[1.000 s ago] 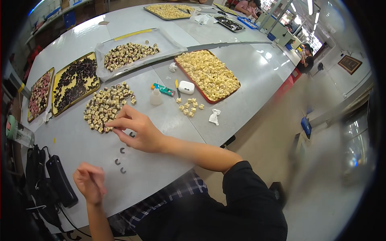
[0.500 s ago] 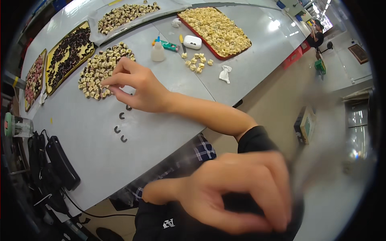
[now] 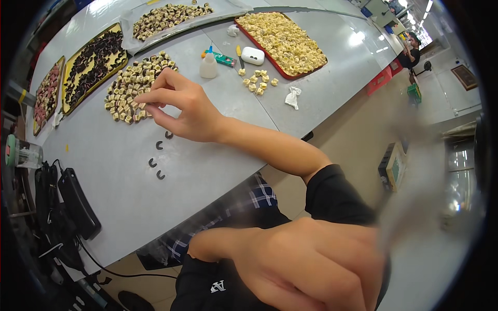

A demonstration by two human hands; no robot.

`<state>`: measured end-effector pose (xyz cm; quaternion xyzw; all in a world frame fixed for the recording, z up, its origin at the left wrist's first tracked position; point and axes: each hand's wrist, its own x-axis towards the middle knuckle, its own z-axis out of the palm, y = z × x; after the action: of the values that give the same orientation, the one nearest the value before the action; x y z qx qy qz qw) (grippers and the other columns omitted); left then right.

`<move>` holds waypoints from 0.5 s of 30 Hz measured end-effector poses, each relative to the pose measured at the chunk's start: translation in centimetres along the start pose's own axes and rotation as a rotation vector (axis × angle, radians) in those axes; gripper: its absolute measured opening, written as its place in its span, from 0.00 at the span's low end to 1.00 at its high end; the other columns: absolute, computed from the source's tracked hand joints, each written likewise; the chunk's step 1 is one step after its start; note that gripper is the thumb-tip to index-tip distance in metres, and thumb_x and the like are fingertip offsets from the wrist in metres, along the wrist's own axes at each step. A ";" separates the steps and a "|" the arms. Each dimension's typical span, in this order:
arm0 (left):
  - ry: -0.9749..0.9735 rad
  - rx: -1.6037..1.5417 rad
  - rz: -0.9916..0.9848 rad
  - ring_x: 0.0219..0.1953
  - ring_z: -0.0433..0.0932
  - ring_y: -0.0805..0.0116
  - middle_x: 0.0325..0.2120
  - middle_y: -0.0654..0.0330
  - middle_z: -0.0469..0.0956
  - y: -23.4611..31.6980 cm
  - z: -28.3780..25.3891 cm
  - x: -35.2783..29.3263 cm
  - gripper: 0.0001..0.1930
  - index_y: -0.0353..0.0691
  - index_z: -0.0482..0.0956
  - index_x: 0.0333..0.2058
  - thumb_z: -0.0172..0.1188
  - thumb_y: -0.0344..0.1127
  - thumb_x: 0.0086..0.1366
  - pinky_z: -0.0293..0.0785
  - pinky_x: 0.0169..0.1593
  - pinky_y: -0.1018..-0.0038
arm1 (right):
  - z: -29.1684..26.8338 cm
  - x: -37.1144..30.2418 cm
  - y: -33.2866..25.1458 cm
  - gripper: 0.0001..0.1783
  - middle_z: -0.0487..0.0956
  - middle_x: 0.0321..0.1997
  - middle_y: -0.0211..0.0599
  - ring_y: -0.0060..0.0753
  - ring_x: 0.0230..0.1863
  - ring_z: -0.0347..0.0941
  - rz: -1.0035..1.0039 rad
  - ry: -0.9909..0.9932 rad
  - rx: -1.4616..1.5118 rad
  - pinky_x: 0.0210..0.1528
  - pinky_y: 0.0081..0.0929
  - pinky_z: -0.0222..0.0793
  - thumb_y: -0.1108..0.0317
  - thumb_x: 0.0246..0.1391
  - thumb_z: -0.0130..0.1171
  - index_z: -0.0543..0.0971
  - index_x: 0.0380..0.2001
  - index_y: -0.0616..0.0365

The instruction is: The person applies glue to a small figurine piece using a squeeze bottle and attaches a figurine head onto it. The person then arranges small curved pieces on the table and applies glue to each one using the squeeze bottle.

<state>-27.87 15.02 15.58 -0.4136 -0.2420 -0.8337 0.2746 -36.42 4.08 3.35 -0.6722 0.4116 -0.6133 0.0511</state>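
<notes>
My right hand (image 3: 181, 106) reaches over the table with thumb and forefinger pinched together at the edge of a pile of small cream-and-dark-brown cubes (image 3: 127, 93). Whatever is between those fingertips is too small to make out. Below that hand, several dark C-shaped pieces (image 3: 152, 163) lie in a loose row on the table. My left hand (image 3: 311, 259) is raised close in front of me, away from the table. Its fingers are curled together, and their tips are hidden, so anything in them cannot be seen.
Trays of dark pieces (image 3: 85, 72), pink-and-cream pieces (image 3: 47, 96) and cream pieces (image 3: 285, 44) surround another cube heap (image 3: 171, 19). A squeeze bottle (image 3: 208, 67), yellow-handled knife (image 3: 240, 57), white case (image 3: 252, 56) and crumpled tissue (image 3: 293, 97) stand nearby. Cables and a black box (image 3: 80, 205) are at left.
My left hand has turned and lowered, so the gap between its thumb and fingers has disappeared. My right hand stays pinched at the pile. The view has shifted slightly.
</notes>
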 end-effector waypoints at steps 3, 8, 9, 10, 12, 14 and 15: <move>-0.074 0.053 0.081 0.23 0.73 0.72 0.24 0.57 0.80 0.2 0.0 0.8 0.04 0.33 0.83 0.27 0.62 0.27 0.58 0.64 0.26 0.83 | 0.2 0.3 -0.1 0.16 0.69 0.32 0.32 0.23 0.30 0.69 -0.013 0.008 0.000 0.32 0.19 0.70 0.83 0.45 0.61 0.82 0.39 0.56; -0.222 0.083 0.088 0.25 0.74 0.71 0.25 0.57 0.81 0.0 -1.0 1.0 0.04 0.34 0.83 0.27 0.63 0.29 0.58 0.65 0.28 0.83 | 0.2 0.3 -0.1 0.17 0.69 0.32 0.32 0.23 0.30 0.69 -0.013 0.009 0.000 0.31 0.19 0.70 0.83 0.45 0.61 0.82 0.39 0.55; -0.223 0.085 0.089 0.25 0.74 0.71 0.25 0.57 0.81 0.1 -0.8 0.9 0.04 0.34 0.83 0.27 0.63 0.29 0.58 0.65 0.28 0.83 | 0.2 0.3 -0.1 0.17 0.69 0.32 0.32 0.23 0.30 0.68 -0.013 0.008 0.004 0.31 0.19 0.70 0.83 0.45 0.61 0.82 0.39 0.55; -0.172 0.076 0.077 0.26 0.75 0.71 0.25 0.57 0.81 0.1 -0.7 0.7 0.04 0.33 0.83 0.27 0.63 0.28 0.58 0.65 0.29 0.83 | 0.1 0.3 0.0 0.17 0.69 0.31 0.32 0.23 0.30 0.68 -0.013 0.008 0.005 0.31 0.19 0.69 0.83 0.45 0.61 0.82 0.39 0.55; -0.123 0.064 0.064 0.26 0.75 0.71 0.26 0.57 0.81 0.0 -0.8 0.8 0.04 0.33 0.83 0.28 0.63 0.28 0.58 0.65 0.30 0.83 | -0.2 0.2 0.0 0.16 0.69 0.31 0.32 0.23 0.30 0.68 -0.010 0.010 -0.005 0.31 0.19 0.69 0.83 0.45 0.61 0.82 0.39 0.55; -0.208 0.092 0.090 0.27 0.75 0.70 0.25 0.57 0.81 0.0 -1.0 0.9 0.05 0.32 0.82 0.28 0.62 0.28 0.59 0.66 0.30 0.82 | 0.1 0.3 -0.2 0.16 0.69 0.31 0.32 0.23 0.30 0.68 -0.011 0.007 -0.001 0.31 0.19 0.69 0.83 0.45 0.61 0.82 0.39 0.56; -0.209 0.096 0.092 0.27 0.75 0.70 0.25 0.57 0.81 -0.2 -0.9 0.7 0.05 0.32 0.82 0.28 0.62 0.28 0.59 0.66 0.30 0.82 | 0.3 0.3 -0.2 0.16 0.69 0.31 0.32 0.23 0.30 0.68 -0.012 0.006 -0.001 0.31 0.19 0.69 0.83 0.45 0.61 0.82 0.39 0.56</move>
<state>-28.83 14.47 15.63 -0.4952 -0.2897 -0.7600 0.3053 -36.10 3.90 3.67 -0.6727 0.4082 -0.6155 0.0457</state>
